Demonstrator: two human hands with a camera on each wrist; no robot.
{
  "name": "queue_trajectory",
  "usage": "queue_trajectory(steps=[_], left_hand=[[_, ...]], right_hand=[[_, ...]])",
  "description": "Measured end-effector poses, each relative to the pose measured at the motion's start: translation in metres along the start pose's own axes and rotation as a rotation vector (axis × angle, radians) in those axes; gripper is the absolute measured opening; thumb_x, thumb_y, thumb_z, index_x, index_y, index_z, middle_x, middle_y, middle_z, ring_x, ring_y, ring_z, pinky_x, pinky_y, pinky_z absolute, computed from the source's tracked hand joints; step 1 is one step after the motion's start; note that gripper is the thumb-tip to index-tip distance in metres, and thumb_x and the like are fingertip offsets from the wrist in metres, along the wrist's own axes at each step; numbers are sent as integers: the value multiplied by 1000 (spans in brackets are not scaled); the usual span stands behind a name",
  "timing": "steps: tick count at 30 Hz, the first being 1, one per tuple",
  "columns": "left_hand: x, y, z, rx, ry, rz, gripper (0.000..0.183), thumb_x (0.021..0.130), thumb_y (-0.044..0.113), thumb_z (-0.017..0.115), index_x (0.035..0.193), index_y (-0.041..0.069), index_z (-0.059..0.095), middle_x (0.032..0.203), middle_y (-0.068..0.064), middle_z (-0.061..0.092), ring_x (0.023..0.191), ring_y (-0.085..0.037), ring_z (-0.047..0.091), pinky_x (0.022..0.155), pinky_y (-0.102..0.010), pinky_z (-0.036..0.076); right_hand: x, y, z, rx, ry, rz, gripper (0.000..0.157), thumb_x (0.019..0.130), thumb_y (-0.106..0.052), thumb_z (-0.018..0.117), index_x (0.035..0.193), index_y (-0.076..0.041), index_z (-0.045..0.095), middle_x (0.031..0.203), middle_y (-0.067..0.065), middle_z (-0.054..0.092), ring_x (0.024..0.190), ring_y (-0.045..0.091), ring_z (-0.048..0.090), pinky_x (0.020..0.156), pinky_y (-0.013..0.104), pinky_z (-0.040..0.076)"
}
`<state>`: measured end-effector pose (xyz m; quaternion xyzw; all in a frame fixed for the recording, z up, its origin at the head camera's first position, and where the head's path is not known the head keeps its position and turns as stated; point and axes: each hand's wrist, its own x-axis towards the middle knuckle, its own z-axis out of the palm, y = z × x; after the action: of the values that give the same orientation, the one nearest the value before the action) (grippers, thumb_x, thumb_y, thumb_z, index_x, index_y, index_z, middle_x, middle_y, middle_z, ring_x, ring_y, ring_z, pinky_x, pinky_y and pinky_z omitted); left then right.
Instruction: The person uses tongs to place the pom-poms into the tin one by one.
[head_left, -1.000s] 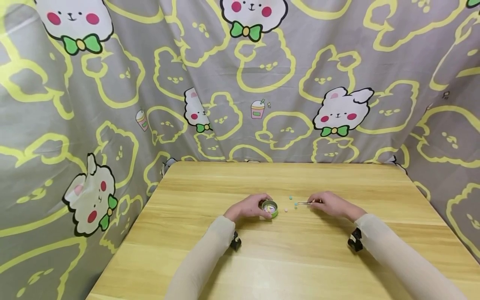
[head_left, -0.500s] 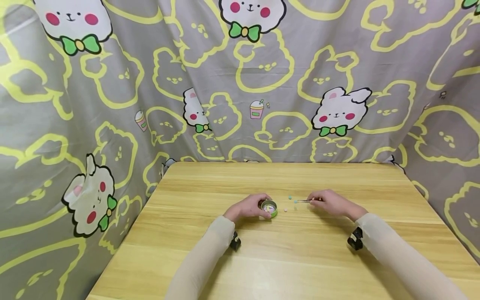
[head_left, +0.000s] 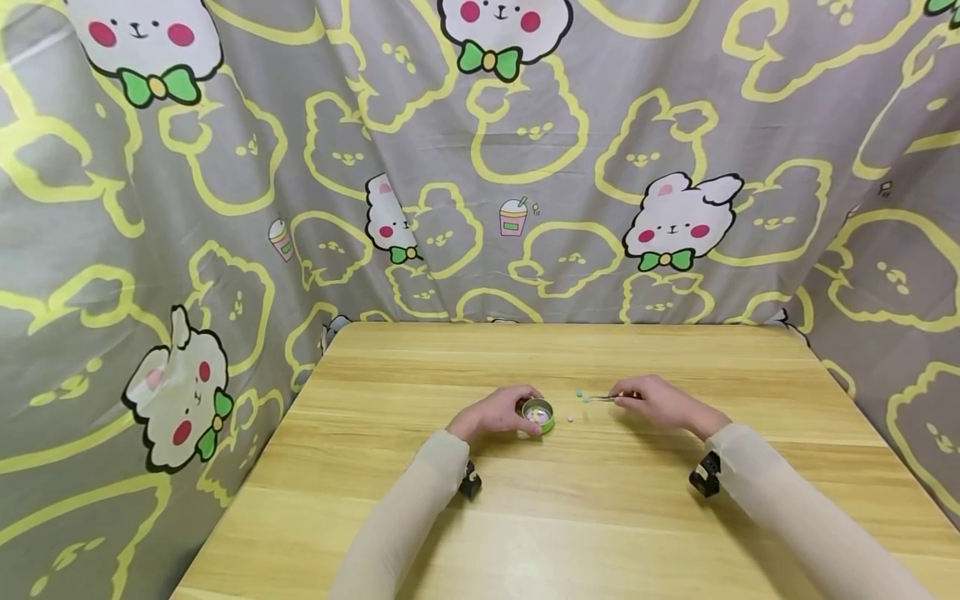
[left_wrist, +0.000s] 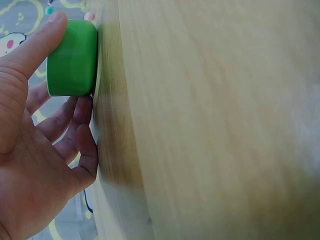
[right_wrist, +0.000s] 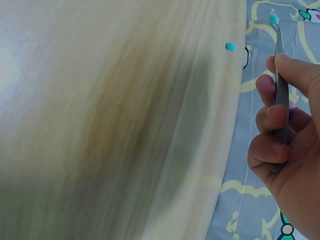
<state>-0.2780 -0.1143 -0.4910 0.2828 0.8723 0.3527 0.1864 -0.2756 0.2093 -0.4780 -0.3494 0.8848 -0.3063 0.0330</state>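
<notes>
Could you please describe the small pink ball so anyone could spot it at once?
On the wooden table, the left hand holds a green container. Just right of it lies the pink ball; the ball beyond and the ball in the tweezers are turquoise.

The left hand (head_left: 501, 412) curves its fingers round a green tin (head_left: 548, 427), with pale bits inside too small to tell apart. The right hand (head_left: 663, 403) holds tweezers (head_left: 602, 398) pointing towards the tin. A teal bead (head_left: 586, 399) sits at their tips; a second teal bead (head_left: 579, 392) lies just beyond it, and a pink bead (head_left: 570, 418) lies between tin and tweezers, nearer the tin. Pale sleeves (head_left: 408, 517) cover both arms, with a black device at each wrist. Behind the wood-grain table (head_left: 570, 533) hangs a grey curtain (head_left: 450, 150) with yellow outlines and white rabbits.
</notes>
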Motion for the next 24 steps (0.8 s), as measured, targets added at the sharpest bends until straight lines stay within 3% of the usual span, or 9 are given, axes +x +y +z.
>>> queue_trajectory(steps=[12, 24], left_hand=[[0, 0, 0, 10, 3, 3, 49, 78, 30, 79, 120, 16, 56, 106, 2, 61, 98, -12, 56, 84, -25, 43], [1, -2, 0, 18, 1, 9, 51, 79, 29, 78, 122, 14, 55, 107, 3, 61, 97, -10, 56, 84, -23, 43]], right_hand=[[12, -18, -2, 9, -15, -34, 16, 97, -16, 56, 104, -9, 68, 90, 7, 66, 72, 7, 51, 63, 27, 43], [29, -32, 6, -6, -27, -37, 16, 97, -18, 55, 105, -13, 68, 97, -2, 66, 74, 8, 51, 64, 28, 43]])
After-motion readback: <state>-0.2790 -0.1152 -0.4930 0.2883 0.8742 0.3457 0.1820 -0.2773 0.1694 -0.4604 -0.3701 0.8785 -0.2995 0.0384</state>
